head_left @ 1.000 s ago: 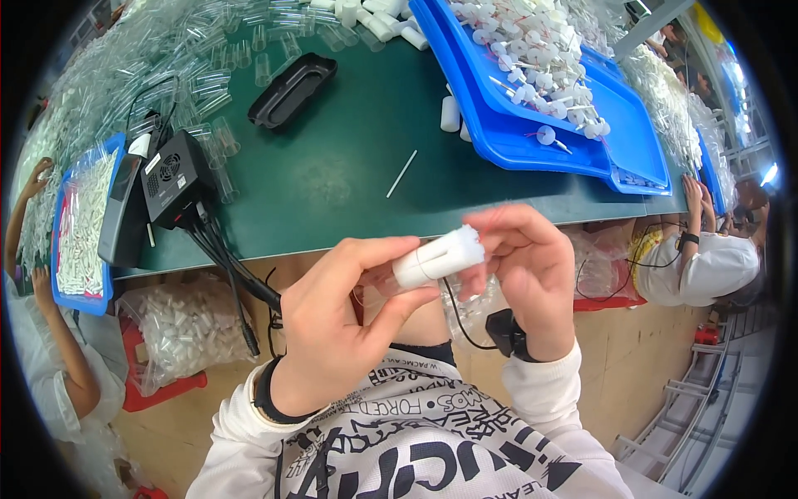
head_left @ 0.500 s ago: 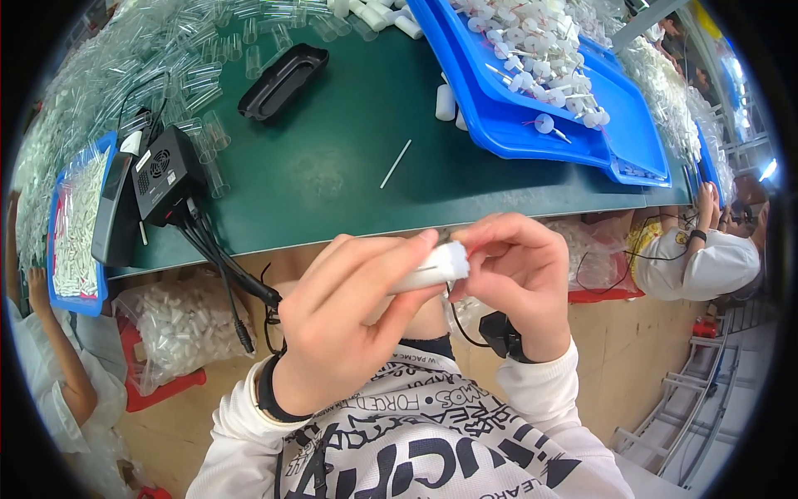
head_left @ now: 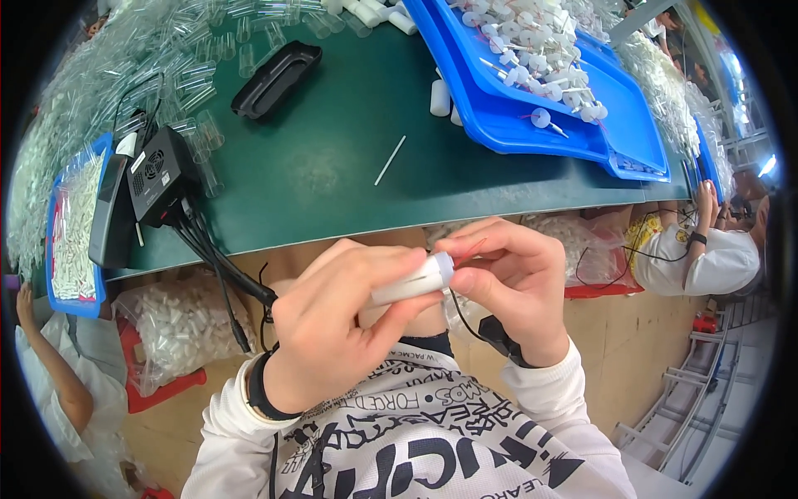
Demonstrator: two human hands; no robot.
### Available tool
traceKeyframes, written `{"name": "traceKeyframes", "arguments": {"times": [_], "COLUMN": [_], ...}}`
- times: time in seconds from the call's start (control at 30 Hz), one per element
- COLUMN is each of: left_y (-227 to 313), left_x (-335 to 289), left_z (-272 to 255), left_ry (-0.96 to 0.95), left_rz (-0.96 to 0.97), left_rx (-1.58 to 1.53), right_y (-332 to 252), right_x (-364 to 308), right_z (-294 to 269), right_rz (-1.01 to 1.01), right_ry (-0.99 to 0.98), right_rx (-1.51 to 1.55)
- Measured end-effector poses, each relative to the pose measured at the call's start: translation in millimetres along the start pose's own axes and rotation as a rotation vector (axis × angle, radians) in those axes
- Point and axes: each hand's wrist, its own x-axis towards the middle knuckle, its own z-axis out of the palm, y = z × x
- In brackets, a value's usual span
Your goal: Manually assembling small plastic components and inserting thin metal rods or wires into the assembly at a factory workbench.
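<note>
Between thumb and fingers my left hand (head_left: 332,320) holds a white plastic tube (head_left: 406,287) with a dark slit along its side, just beyond the table's near edge. At the tube's right end sits a translucent white round cap (head_left: 445,266). My right hand (head_left: 524,283) has its thumb and index finger closed at that cap, pressing against its face. Thin red wires (head_left: 474,249) come from the cap and run under the right fingers. What lies inside the tube is hidden.
On the green table (head_left: 299,200) lie a thin white stick (head_left: 390,160) and a black tray (head_left: 277,79). Blue trays (head_left: 532,145) hold many wired caps. A black box with cables (head_left: 165,175) stands left, near clear tubes (head_left: 208,129). Other people sit at both sides.
The cap now sits flush at the tube's end, where white frayed-looking material showed before. My right fingers have shifted slightly, and the red wires show more.
</note>
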Motion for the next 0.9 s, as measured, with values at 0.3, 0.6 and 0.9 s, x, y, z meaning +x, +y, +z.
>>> {"name": "traceKeyframes", "arguments": {"times": [0.3,0.6,0.9], "left_y": [-6,-12,12], "left_x": [9,-11,9], "left_z": [-4,9,15], "left_ry": [-0.117,-0.081,-0.12], "left_rz": [0.051,-0.417,-0.334], "left_rx": [-0.057,-0.301,-0.309], "right_y": [-8,-1,-18], "right_x": [12,10,1], "right_z": [-19,-19,-31], "right_rz": [-0.201,0.086,0.119], "right_ry": [-0.169,-0.127,-0.131], "right_rx": [-0.414,0.06,0.001]}}
